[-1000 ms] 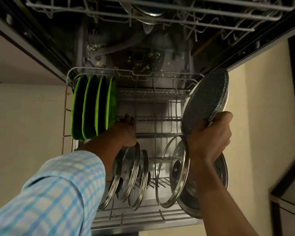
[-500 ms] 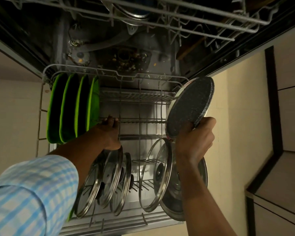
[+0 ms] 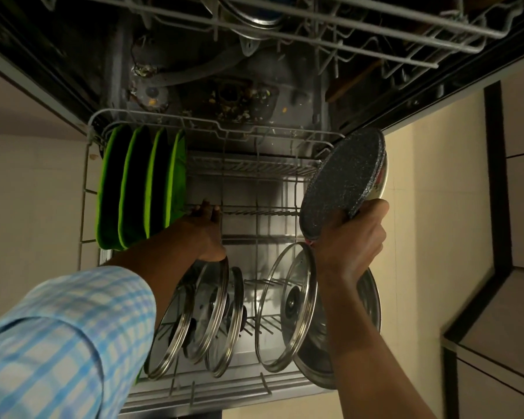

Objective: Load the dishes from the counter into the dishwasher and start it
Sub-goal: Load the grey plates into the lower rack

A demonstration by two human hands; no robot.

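Head cam | right hand (image 3: 351, 237) is clamped on the speckled pan (image 3: 342, 186) at its lower edge | pan is held tilted over the right side of the lower rack (image 3: 218, 128) | left hand (image 3: 208, 228) is laid on a tine row, grip can't be told | risk: glass lid (image 3: 288, 306) just below gets clipped if the pan's lowered too steep

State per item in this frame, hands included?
Lower rack: pulled out, partly loaded.
Green plates: upright on edge, far left of rack.
Glass lids: on edge, front of rack.
Speckled pan: tilted, gripped by right hand above rack.
Left hand: on middle tine row; grip unclear.
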